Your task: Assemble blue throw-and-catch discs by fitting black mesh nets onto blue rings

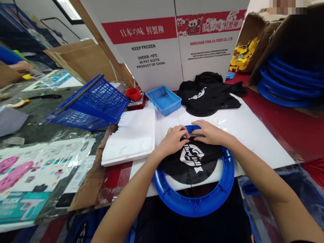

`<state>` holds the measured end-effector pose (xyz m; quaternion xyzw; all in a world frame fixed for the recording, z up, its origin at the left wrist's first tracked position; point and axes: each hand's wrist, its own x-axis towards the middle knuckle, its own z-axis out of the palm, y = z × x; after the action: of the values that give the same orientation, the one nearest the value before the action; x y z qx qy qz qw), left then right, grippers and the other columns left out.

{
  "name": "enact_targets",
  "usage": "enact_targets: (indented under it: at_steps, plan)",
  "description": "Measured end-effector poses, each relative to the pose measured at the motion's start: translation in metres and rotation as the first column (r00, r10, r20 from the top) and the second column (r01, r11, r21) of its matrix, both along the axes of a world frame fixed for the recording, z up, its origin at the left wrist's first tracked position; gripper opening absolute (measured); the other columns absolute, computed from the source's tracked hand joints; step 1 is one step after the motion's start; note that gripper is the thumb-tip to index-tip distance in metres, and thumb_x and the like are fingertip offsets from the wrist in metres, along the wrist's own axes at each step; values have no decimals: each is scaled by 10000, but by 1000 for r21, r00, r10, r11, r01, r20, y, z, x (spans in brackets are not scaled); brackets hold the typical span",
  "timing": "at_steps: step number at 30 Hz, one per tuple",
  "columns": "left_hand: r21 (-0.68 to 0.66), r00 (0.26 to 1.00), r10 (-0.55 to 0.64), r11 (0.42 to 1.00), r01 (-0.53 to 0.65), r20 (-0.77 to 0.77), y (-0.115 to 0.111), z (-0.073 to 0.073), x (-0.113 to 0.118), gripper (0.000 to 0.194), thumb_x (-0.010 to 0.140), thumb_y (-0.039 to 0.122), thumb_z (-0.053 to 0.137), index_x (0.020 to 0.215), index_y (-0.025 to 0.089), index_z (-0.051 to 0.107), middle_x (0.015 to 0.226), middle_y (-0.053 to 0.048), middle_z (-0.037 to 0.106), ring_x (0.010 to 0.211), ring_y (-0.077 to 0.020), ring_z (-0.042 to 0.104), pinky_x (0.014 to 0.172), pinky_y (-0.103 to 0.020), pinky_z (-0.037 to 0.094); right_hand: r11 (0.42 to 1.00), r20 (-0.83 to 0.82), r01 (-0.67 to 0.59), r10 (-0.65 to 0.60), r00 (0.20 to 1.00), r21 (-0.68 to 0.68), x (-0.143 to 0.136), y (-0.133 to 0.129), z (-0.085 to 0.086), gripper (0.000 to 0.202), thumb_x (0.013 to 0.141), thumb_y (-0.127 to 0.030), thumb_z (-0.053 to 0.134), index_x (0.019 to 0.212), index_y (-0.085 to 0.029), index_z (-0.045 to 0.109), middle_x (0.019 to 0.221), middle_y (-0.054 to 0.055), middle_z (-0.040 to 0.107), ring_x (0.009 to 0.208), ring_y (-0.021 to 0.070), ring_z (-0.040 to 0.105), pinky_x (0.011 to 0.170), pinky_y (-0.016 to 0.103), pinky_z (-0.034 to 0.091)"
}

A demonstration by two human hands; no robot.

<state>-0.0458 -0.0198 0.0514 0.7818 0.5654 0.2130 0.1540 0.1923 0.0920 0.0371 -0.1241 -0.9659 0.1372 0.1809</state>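
A blue plastic ring (196,204) lies in front of me over the table's near edge, its ribbed face upward. Inside it is a black mesh net (183,168) with white lettering. At the ring's far side, my left hand (174,139) has its fingers curled onto the net's upper edge. Close beside it, my right hand (208,132) bends its fingers around the ring's far rim, where the net meets it. The fingertips partly cover the net's edge. Behind the hands, more black nets (210,96) lie in a pile with a white print.
A light-blue tray (168,101), a red cup (133,94) and a white foam piece (131,135) stand left of the hands. A blue basket (93,101) tilts farther left. At right, a carton holds stacked blue rings (283,84). White cartons (152,44) wall off the back.
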Motion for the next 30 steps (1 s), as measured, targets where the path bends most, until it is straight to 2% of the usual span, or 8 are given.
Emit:
enact_targets:
  at_steps: [3,6,9,13,20,23,26,30]
  plan:
    - [1,986,-30,1000,31,161,-3,5,-1,17,956,243,698,955,231,687,1240,-63,655,1195,-280,643,1116,-487,474,994,-27,-12,9,1000,-109,-2,-1,-3,196,1007,-297,721,1157,-240,834,1585,161,565,1479,368,520,1228,605,444]
    - [-18,955,16,1000,-12,295,-4,5,1,39,934,238,707,936,220,672,1139,-59,664,1088,-255,664,1026,-430,527,961,-102,-14,-15,995,-276,-7,-2,-1,115,987,-265,708,1007,-215,810,1506,151,637,1410,334,596,1199,569,474]
    - [-82,935,106,993,-83,339,-2,3,2,109,937,315,730,977,215,714,1056,-54,689,1017,-249,674,940,-411,546,902,-172,-17,-64,983,-432,-10,-5,6,59,937,-263,725,934,-209,748,1350,129,733,1269,301,686,1142,525,508]
    - [-180,921,141,980,-80,362,0,1,2,170,949,374,718,968,215,777,1105,-68,709,1035,-249,696,950,-409,553,815,-156,18,-133,979,-579,-12,-7,18,92,921,-300,724,911,-210,711,1224,88,780,1166,279,720,1104,479,509]
    - [-175,923,112,983,-49,368,-1,0,-1,301,940,433,730,1147,223,793,1162,-84,686,1086,-266,700,1055,-452,539,802,-129,23,-125,984,-597,-11,-6,24,153,947,-364,703,962,-212,711,1142,64,786,1111,275,717,1059,452,521]
    - [-160,917,85,987,-23,390,-1,0,-3,259,929,424,734,1079,219,778,1145,-74,684,1063,-256,691,1029,-434,545,817,-122,6,-93,988,-576,-9,-5,28,148,957,-363,700,970,-217,719,1169,70,783,1146,282,712,1083,464,517]
    - [-171,885,127,984,-55,448,1,1,-3,180,921,378,730,972,206,745,1077,-56,726,999,-237,688,944,-390,550,844,-93,-13,-43,995,-536,-11,-4,32,145,958,-359,705,991,-219,719,1207,80,772,1153,283,705,1076,469,520]
    - [-162,868,169,981,-104,467,3,-1,-2,147,956,318,675,972,198,759,989,-37,778,926,-218,696,880,-361,531,865,-97,-19,-35,995,-501,-22,1,30,147,967,-356,688,966,-212,718,1182,84,771,1105,266,702,1033,441,519]
